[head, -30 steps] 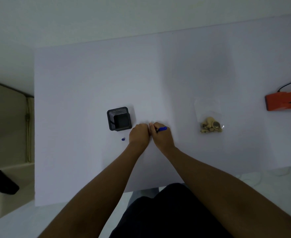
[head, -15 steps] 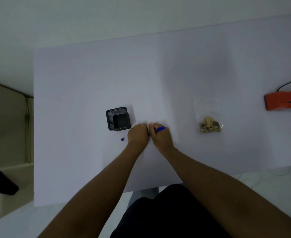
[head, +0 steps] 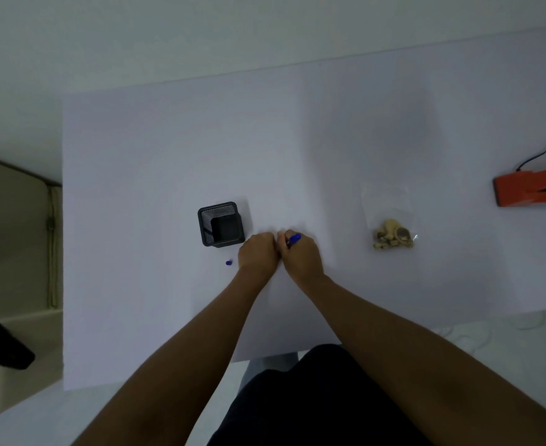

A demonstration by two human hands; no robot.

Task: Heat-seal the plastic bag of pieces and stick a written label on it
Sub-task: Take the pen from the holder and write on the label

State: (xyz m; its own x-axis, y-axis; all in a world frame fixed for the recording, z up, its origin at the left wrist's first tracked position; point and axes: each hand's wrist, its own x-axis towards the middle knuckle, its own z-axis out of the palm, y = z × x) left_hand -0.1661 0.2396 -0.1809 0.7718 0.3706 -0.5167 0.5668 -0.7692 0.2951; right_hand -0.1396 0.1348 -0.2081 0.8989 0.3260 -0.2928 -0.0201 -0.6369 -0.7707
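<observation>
Nothing has moved: both hands stay together mid-surface.
Right hand (head: 302,257) fingers clamp blue pen (head: 294,238); left hand (head: 258,255) fisted; clear bag (head: 389,217) holds tan pieces (head: 392,235).

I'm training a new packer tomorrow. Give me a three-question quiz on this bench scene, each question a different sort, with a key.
1. True or false: the right hand holds a blue pen.
2. Which lies nearest the orange heat sealer? A) black mesh holder B) plastic bag of pieces C) blue pen cap
3. Fill in: the pen cap lies on the table, on the ____ hand's side.

Key: 1 true; 2 B; 3 left.
</observation>
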